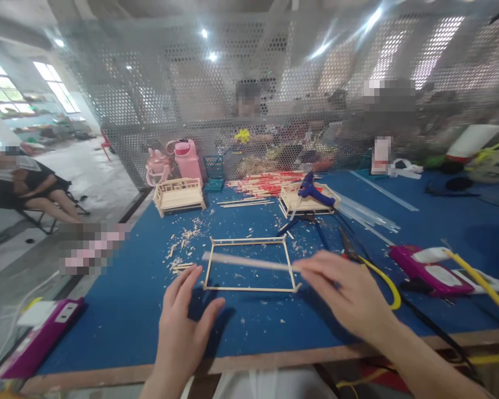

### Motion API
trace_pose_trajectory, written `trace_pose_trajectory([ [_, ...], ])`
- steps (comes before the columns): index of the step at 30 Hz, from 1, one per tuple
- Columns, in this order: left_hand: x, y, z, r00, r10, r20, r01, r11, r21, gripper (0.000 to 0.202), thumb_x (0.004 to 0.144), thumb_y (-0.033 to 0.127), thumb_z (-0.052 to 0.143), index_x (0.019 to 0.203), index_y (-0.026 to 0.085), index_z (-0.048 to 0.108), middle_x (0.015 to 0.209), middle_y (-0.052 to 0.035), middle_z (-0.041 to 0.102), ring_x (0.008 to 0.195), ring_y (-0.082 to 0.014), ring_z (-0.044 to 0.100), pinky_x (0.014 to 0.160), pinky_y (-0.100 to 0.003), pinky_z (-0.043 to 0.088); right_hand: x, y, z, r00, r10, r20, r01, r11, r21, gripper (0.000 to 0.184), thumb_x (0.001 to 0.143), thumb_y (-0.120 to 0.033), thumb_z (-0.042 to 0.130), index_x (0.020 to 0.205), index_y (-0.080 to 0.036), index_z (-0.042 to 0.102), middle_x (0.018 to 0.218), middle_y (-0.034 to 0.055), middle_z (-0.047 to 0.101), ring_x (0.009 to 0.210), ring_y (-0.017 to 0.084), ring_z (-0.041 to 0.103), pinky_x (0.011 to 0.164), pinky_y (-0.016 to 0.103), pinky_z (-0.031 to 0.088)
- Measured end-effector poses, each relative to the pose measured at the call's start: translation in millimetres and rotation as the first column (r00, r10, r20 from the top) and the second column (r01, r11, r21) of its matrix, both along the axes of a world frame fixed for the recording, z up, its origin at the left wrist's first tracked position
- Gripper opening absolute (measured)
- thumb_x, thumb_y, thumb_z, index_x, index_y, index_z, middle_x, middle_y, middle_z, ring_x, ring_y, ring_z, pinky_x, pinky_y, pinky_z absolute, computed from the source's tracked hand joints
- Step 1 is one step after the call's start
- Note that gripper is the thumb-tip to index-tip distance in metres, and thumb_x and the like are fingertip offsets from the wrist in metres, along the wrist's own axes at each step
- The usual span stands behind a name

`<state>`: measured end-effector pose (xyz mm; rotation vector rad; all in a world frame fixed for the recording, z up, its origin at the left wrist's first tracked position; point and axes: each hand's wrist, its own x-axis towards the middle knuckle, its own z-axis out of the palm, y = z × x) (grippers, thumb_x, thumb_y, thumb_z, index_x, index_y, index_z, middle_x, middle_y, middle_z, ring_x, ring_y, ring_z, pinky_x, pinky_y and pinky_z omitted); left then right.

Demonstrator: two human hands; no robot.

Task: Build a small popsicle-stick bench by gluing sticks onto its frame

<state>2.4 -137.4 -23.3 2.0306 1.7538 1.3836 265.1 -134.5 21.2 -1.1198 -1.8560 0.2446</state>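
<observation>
My right hand (pixel 341 291) pinches one end of a thin pale stick (pixel 245 260), which is smeared by motion and slants across a rectangular frame of wooden sticks (pixel 249 289). The frame lies on the blue tabletop, with short stubs at its corners. Near the frame's lower left corner, my left hand (pixel 187 316) is open, thumb and fingers apart, holding nothing. Beyond the frame, a blue glue gun (pixel 311 191) rests on a small wooden stick model (pixel 291 206). Another wooden model, shaped like a little bench (pixel 181 198), stands at the back left.
Red-tipped sticks (pixel 270 183) are piled at the back, with wood scraps (pixel 187 238) scattered nearer. To the right are clear glue sticks (pixel 368 213), pliers (pixel 347 244) and a purple power strip (pixel 430 271). Another power strip (pixel 45 338) is at left. A person (pixel 37 183) sits beyond the table.
</observation>
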Motion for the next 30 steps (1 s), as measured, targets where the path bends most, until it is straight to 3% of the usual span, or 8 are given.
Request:
trace_pose_trajectory([
  [4, 40.7, -32.1, 1.5, 0.819, -0.416, 0.396, 0.483, 0.871, -0.084, 0.044, 0.079, 0.044, 0.057, 0.116, 0.021, 0.059, 0.118, -0.0121, 0.062, 0.104, -0.0243, 0.06, 0.085, -0.035, 0.05, -31.5, -37.1, -8.0, 0.964, 0.24, 0.111, -0.241, 0.971, -0.008, 0.023, 0.091, -0.023, 0.043, 0.09, -0.02, 0.066, 0.072, 0.0021, 0.066, 0.065, 0.011, 0.059, 0.058, 0.02, 0.044],
  [7, 57.5, -41.7, 9.8, 0.606, -0.289, 0.741, 0.477, 0.877, -0.047, 0.034, 0.084, 0.047, 0.048, 0.073, 0.018, 0.064, 0.091, -0.0106, 0.069, 0.087, -0.0219, 0.063, 0.08, -0.036, 0.051, -32.4, -30.1, -11.2, 0.939, 0.319, 0.127, -0.314, 0.948, -0.056, 0.029, 0.091, -0.035, 0.04, 0.091, -0.021, 0.066, 0.077, 0.003, 0.068, 0.07, 0.013, 0.061, 0.06, 0.022, 0.046],
  [9, 51.9, -39.1, 16.7, 0.476, -0.178, 0.861, 0.417, 0.908, -0.042, 0.036, 0.081, 0.05, 0.051, 0.064, 0.019, 0.055, 0.056, -0.0016, 0.058, 0.061, -0.0153, 0.057, 0.065, -0.031, 0.051, -13.8, -7.4, -9.8, 0.983, 0.163, 0.09, -0.152, 0.982, -0.113, 0.036, 0.091, -0.041, 0.036, 0.093, -0.019, 0.065, 0.083, 0.0059, 0.069, 0.075, 0.016, 0.063, 0.065, 0.025, 0.048],
  [11, 35.9, -32.9, 20.7, 0.466, -0.065, 0.882, 0.297, 0.951, -0.087, 0.034, 0.078, 0.051, 0.055, 0.065, 0.019, 0.054, 0.043, 0.0056, 0.039, 0.042, -0.0087, 0.039, 0.045, -0.021, 0.041, 13.7, 25.7, -7.8, 0.968, -0.193, 0.158, 0.226, 0.947, -0.227, 0.038, 0.093, -0.036, 0.031, 0.089, -0.017, 0.064, 0.081, 0.0075, 0.068, 0.074, 0.018, 0.063, 0.068, 0.028, 0.047],
  [15, 4.0, -21.9, 17.9, 0.786, 0.049, 0.617, 0.115, 0.968, -0.224, 0.033, 0.072, 0.05, 0.062, 0.072, 0.018, 0.065, 0.045, 0.0045, 0.042, 0.041, -0.0083, 0.039, 0.039, -0.019, 0.033, 54.5, 91.3, -8.7, 0.681, -0.389, 0.62, 0.699, 0.599, -0.391, 0.032, 0.084, -0.026, 0.048, 0.109, -0.008, 0.056, 0.107, 0.0217, 0.063, 0.097, 0.031, 0.061, 0.077, 0.037, 0.046],
  [17, -0.7, -17.9, 16.6, 0.922, -0.008, 0.387, 0.098, 0.972, -0.214, 0.027, 0.069, 0.045, 0.065, 0.072, 0.019, 0.07, 0.052, 0.001, 0.054, 0.048, -0.0112, 0.049, 0.045, -0.021, 0.04, 58.1, 110.6, -10.2, 0.642, -0.346, 0.684, 0.736, 0.528, -0.424, 0.036, 0.084, -0.023, 0.046, 0.115, -0.007, 0.051, 0.112, 0.0239, 0.061, 0.101, 0.033, 0.06, 0.077, 0.038, 0.046],
  [24, 14.5, 4.3, 18.9, 0.925, -0.35, -0.149, 0.314, 0.923, -0.221, 0.022, 0.081, 0.025, 0.051, 0.078, 0.026, 0.073, 0.081, -0.0014, 0.068, 0.067, -0.0122, 0.063, 0.061, -0.019, 0.048, 54.2, 113.9, -4.6, 0.742, -0.391, 0.545, 0.666, 0.526, -0.529, 0.032, 0.08, -0.02, 0.047, 0.11, -0.011, 0.049, 0.077, 0.0111, 0.066, 0.057, 0.018, 0.062, 0.052, 0.026, 0.042],
  [30, 24.8, 24.0, 19.3, 0.814, -0.291, -0.502, 0.041, 0.892, -0.45, 0.035, 0.088, 0.018, 0.037, 0.101, 0.03, 0.068, 0.104, -0.0036, 0.064, 0.081, -0.0153, 0.065, 0.068, -0.024, 0.048, 72.3, 78.9, -3.8, 0.825, -0.514, 0.233, 0.519, 0.53, -0.671, 0.016, 0.073, -0.014, 0.045, 0.087, -0.02, 0.049, 0.043, -0.0078, 0.042, 0.033, 0.011, 0.041, 0.038, 0.022, 0.028],
])
